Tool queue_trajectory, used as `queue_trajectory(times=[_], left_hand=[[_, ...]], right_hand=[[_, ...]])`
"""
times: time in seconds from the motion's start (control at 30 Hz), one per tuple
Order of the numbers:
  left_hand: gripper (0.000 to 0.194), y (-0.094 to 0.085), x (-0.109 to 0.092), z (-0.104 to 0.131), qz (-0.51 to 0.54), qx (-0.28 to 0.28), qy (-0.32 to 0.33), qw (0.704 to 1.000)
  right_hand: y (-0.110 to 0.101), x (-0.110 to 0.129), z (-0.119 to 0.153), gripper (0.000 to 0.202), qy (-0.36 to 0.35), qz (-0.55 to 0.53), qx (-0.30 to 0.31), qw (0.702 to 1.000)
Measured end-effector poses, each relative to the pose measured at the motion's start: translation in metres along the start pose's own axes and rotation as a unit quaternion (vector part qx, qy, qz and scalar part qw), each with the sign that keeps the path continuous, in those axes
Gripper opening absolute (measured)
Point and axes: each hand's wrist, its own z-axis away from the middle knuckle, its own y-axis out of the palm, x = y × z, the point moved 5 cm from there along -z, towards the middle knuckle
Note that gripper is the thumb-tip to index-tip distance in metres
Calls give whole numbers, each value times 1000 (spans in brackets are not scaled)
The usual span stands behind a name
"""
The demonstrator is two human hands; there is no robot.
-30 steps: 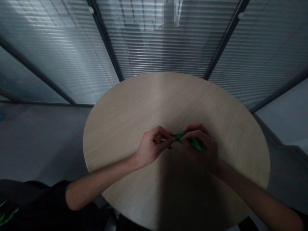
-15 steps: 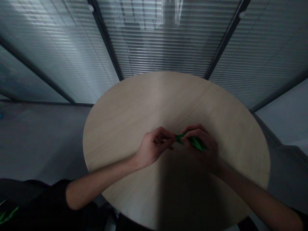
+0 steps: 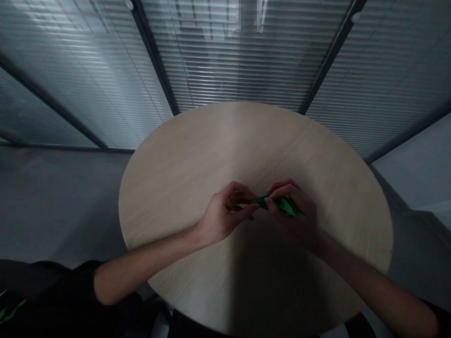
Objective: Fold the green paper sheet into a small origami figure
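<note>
A small green folded piece (image 3: 289, 206), looking like paper, is between my two hands over the round wooden table (image 3: 197, 155). My right hand (image 3: 296, 209) is closed on it, with thumb and fingers pinching near its middle and part of it showing inside the palm. From the other side, my left hand (image 3: 230, 209) has thumb and fingertips at the narrow left end of the piece, the fingers curled around a small gap.
Beyond the table stand glass panels with blinds (image 3: 239, 70) and dark frames. Grey floor (image 3: 70, 202) shows at the left. A dark sleeve (image 3: 70, 291) lies at the lower left, and a shadow falls over the near tabletop.
My left thumb and fingertips have parted slightly at the green piece's left end, where more green shows. My right hand keeps its pinch. The whole view has shifted slightly.
</note>
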Motion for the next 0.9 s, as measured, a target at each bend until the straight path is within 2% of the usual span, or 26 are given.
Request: queue_trajectory(times=[0.53, 0.9], left_hand=[[22, -1, 3, -1, -31, -4, 16, 999], [22, 0, -1, 1, -36, -1, -5, 999]], right_hand=[[0, 0, 0, 8, 8, 1, -7, 1000], [0, -1, 1, 11, -3, 5, -8, 1000]])
